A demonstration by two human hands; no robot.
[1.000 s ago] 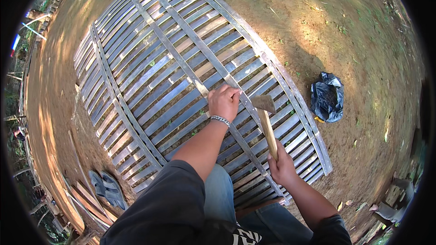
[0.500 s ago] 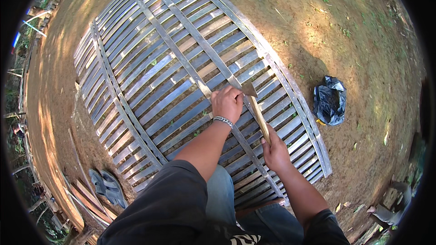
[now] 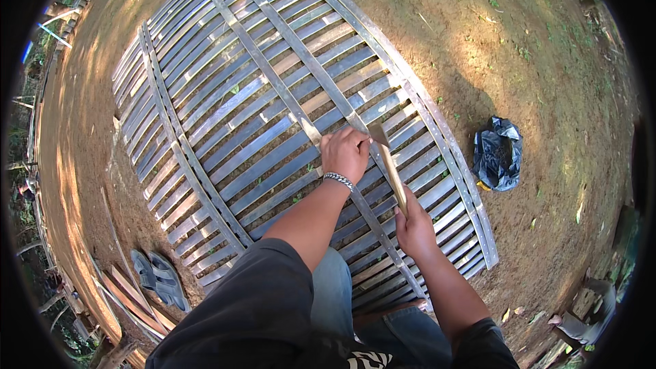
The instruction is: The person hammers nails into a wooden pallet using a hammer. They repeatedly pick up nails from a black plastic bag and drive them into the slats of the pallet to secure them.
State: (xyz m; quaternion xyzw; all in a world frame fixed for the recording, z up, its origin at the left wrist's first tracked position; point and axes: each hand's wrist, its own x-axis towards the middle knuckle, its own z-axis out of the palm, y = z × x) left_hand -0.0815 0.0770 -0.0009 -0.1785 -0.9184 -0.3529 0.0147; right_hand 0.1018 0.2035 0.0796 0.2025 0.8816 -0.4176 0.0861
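The slatted panel [image 3: 277, 158] is spread across the middle of the frame, from the upper left toward the lower right, with soil showing between its slats. Just right of the frame's centre, a long crosswise strip [image 3: 301, 49] is met by the left hand [image 3: 346, 156], whose fingers are bunched over it; whether anything is pinched there cannot be told. The hatchet [image 3: 391, 171] is gripped by its wooden handle in the closed right hand [image 3: 415, 227], its metal head seen just beside the left fingertips; contact cannot be made out. The fingers could be struck, it is judged, if the head were swung slightly off line, so little room being left between them. A thin slat could be split by a hard blow, or the strip jarred aside if not pressed firmly. Farther out, the black bag [image 3: 499, 154] at right and the sandals [image 3: 160, 279] at lower left are well apart from any swing.
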